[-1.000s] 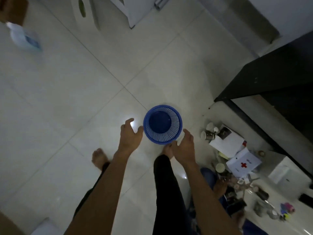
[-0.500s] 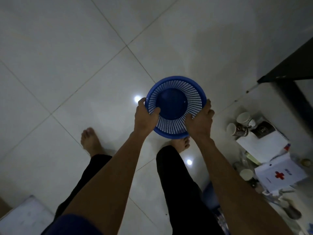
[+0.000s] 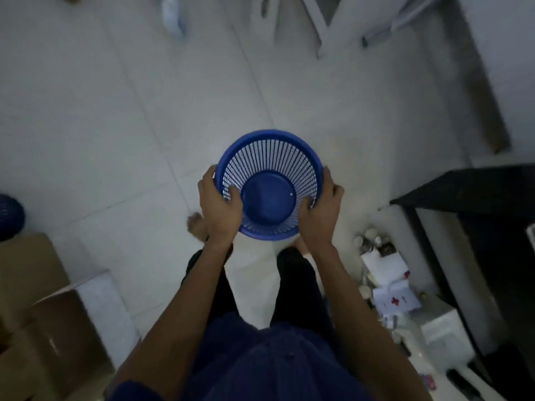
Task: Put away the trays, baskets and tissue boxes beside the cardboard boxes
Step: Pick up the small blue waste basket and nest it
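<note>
Both hands, left hand [image 3: 220,204] and right hand [image 3: 321,208], grip the blue basket [image 3: 268,183] by its rim, held above the floor. Cardboard boxes [image 3: 43,328] wait at eight o'clock; placing seems still ahead.

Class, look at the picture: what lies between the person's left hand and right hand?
The blue basket lies between them, in the head view; the left hand and the right hand each grip its rim on opposite sides.

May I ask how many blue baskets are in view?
2: one blue basket gripped by the left hand and right hand at centre; a second basket, seemingly, cut off at the left edge. Others may be hidden.
</note>
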